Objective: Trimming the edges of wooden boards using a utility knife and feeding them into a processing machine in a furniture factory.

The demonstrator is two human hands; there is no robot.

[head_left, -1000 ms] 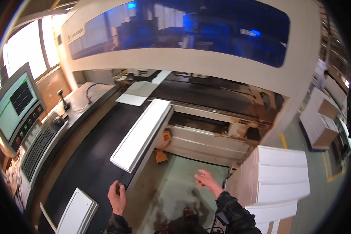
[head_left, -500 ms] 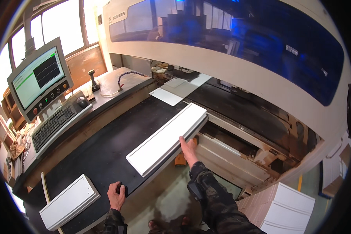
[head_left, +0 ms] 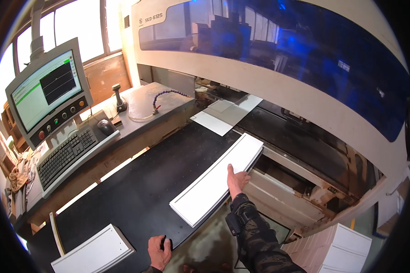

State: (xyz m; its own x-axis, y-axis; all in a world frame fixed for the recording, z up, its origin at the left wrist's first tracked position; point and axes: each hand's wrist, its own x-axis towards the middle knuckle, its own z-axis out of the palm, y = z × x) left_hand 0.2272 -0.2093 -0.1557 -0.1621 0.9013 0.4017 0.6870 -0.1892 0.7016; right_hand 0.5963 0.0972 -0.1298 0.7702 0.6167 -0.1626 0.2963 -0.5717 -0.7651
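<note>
The right hand touches a long stack of flat white boards, with its thumb on top and its fingers out past the side. The arm has a dark, patchy camouflage sleeve. The left hand is curled at the near edge of a smooth black table. A shorter stack of flat white boards lies to its left. Farther left are a gray-framed screen, a black keyboard and a round black mouse. At the back is a big cream machine with 1 long blue window.
</note>
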